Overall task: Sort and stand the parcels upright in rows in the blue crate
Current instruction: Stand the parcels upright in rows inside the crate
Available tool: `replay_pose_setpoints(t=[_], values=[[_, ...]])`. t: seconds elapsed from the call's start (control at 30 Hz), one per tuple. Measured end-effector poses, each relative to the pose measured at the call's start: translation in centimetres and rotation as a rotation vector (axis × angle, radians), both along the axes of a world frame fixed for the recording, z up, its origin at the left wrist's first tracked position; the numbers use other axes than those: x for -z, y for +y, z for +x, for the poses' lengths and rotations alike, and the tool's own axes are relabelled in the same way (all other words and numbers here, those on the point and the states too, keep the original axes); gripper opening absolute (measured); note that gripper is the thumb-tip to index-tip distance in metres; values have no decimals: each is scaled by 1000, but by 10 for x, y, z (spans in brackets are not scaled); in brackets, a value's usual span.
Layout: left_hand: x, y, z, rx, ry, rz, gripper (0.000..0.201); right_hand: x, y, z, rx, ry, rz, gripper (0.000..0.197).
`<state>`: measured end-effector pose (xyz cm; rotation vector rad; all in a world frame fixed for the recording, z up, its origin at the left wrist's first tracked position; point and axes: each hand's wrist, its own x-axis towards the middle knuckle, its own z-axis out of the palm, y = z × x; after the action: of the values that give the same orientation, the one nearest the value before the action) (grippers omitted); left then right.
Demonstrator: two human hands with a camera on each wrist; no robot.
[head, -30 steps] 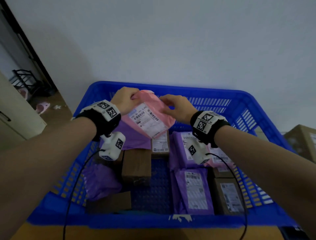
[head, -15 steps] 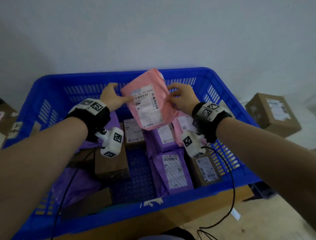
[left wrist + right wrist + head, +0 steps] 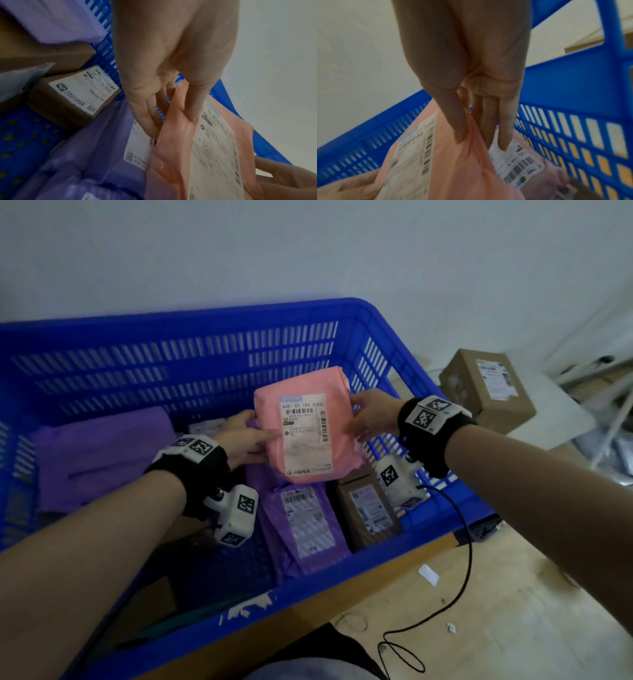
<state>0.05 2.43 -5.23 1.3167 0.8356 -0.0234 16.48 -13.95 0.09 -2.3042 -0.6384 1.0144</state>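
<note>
Now, head view: I hold the pink parcel (image 3: 306,426) upright above the right half of the blue crate (image 3: 191,350), my left hand (image 3: 245,438) pinching its left edge, my right hand (image 3: 371,414) its right edge, label facing me. It is a soft pink mailer, slightly crumpled, white barcode label square on the front. Below it a purple mailer (image 3: 306,529) and a brown box (image 3: 368,510) lean in a near row; a big purple bag (image 3: 102,446) lies flat at left. My judgement: sorting is partway, one row started, left half not yet stood up. Left wrist view: thumb (image 3: 193,108) presses the pink front beside the label, the other fingers (image 3: 147,119) lie straight behind the edge, so a pinch on the mailer. A small labelled box (image 3: 75,97) sits by the far wall. Right wrist view: thumb on the front, fingers (image 3: 505,128) straight behind, pinching the parcel's right edge; another pink parcel (image 3: 530,171) lies beneath, by the slotted wall.
</note>
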Motion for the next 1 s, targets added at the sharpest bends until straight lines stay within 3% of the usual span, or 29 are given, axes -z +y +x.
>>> replay_pose_setpoints(t=[0.1, 0.2, 0.33, 0.47, 0.6, 0.8, 0.9, 0.97, 1.0], values=[[9, -13, 4, 53, 12, 9, 34, -1, -5, -1, -75, -64, -155, 54], [18, -22, 6, 118, 40, -40, 41, 1, -5, 1, -136, -216, -229, 79], [25, -39, 9, 159, 58, -139, 46, 10, -7, 3, -435, -333, -361, 103], [31, -51, 16, 203, 89, -179, 42, 22, -3, 6, -661, -476, -576, 103], [43, -64, 23, 239, 119, -193, 34, 30, 0, 3, -795, -378, -589, 99], [56, -83, 32, 401, 210, -211, 9, 40, 4, 2, -837, -310, -627, 80], [63, -91, 32, 483, 273, -221, 16, 41, 4, 2, -864, -294, -640, 73], [66, -95, 30, 524, 311, -173, 5, 42, 3, 1, -901, -318, -661, 68], [68, -95, 28, 532, 333, -130, 9, 42, 2, 0, -912, -325, -672, 66]])
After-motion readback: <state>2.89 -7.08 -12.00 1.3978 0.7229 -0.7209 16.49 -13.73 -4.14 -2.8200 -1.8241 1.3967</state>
